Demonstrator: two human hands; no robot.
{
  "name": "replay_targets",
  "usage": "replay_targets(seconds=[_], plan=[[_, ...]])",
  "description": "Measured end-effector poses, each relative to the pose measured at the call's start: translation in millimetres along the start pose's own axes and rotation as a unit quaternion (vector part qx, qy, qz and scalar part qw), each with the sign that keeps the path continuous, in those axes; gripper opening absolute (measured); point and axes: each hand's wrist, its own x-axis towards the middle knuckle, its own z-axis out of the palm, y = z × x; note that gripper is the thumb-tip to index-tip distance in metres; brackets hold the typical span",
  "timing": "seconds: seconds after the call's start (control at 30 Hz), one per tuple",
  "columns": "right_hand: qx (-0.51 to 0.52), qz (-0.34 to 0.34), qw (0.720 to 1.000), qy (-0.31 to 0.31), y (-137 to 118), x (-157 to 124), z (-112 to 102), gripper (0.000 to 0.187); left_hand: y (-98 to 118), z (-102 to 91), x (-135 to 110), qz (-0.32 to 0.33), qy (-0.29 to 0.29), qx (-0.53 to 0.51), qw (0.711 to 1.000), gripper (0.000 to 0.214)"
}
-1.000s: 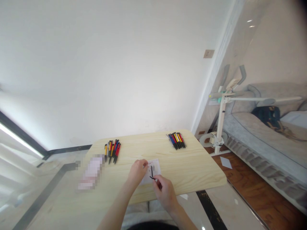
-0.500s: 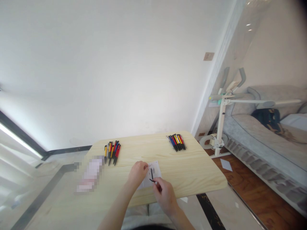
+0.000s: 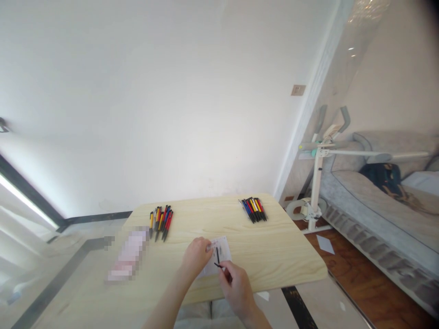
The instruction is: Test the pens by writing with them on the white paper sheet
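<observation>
A: Left hand [image 3: 197, 257]?
B: Curled, fingertips on white card [image 3: 224, 249] near tabletop's [image 3: 274, 246] front edge; grip unclear.
A: Right hand [image 3: 236, 288]?
B: Pinched shut around thin black stick [image 3: 219, 266], tip over the card's lower edge.

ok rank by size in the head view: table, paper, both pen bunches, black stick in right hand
1. table
2. paper, partly covered, so only just ahead of the bunches
3. left bunch and right bunch: look alike, unranked
4. black stick
</observation>
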Motion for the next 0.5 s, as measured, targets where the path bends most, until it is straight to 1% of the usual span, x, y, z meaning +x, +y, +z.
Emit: replay_targets(seconds=[0.3, 0.5], plan=[[-0.007, 0.007, 1.000, -0.004, 0.0, 0.7, 0.1, 0.021, -0.8, 1.9, 0.7, 0.005, 0.001, 0.035, 0.999, 0.018], [-0.003, 0.011, 1.000, -0.006, 0.2, -0.1, -0.6, 0.021, 1.0, 2.0, 1.1, 0.010, -0.009, 0.064, 0.998, 0.018]])
